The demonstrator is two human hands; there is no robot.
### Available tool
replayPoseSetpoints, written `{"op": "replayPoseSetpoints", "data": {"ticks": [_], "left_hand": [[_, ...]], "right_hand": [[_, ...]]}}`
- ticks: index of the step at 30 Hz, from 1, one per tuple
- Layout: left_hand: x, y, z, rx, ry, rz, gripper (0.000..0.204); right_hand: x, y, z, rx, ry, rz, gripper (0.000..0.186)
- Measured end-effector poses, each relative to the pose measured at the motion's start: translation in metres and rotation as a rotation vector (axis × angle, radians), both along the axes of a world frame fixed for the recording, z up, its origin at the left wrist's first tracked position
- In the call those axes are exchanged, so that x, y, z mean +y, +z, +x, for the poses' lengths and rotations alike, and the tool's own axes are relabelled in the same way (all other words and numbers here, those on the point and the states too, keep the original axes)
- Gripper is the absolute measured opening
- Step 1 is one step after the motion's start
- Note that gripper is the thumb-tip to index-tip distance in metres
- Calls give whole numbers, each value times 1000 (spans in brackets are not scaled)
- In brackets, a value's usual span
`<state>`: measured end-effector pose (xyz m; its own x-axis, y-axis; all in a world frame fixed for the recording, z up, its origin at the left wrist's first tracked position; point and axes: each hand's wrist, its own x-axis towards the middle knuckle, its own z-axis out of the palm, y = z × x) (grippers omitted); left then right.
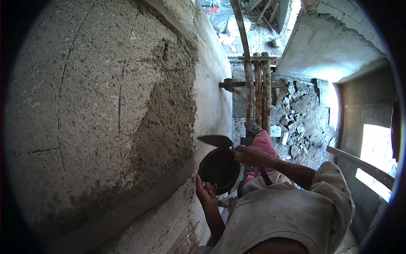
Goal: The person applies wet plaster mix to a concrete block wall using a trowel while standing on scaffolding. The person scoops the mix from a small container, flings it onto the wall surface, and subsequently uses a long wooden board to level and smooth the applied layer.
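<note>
The right hand (250, 155) has its fingers round a trowel (215, 140), close to a bowl (218, 171). The left hand (206, 192) grips the bowl's edge with bent fingers.

A trowel (215, 140) is gripped by its handle in the right hand (249, 156), with the blade pointed left of that hand. A dark bucket (218, 171) is held at its near left rim by the left hand (206, 191). Left of both hands, a rough wall (97, 114) is marked by a darker patch (169, 106). Beyond the right hand, three wooden poles (258, 93) are laid side by side, with rubble (298, 114) scattered to their right.
</note>
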<state>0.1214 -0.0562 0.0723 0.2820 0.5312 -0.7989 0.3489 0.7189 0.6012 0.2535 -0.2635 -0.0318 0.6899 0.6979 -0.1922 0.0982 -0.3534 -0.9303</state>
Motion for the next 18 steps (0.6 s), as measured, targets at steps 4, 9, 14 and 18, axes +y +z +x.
{"op": "replayPoseSetpoints", "data": {"ticks": [4, 9, 14, 18], "left_hand": [[1, 9, -6, 12, 40, 55, 46], [-11, 10, 2, 13, 130, 79, 44], [-17, 3, 19, 88, 279, 100, 43], [-22, -6, 19, 58, 369, 28, 41]], "right_hand": [[60, 4, 64, 302, -489, 44, 47], [154, -54, 226, 235, -851, 226, 54], [228, -57, 307, 204, -843, 147, 54], [255, -54, 300, 172, -869, 178, 52]]}}
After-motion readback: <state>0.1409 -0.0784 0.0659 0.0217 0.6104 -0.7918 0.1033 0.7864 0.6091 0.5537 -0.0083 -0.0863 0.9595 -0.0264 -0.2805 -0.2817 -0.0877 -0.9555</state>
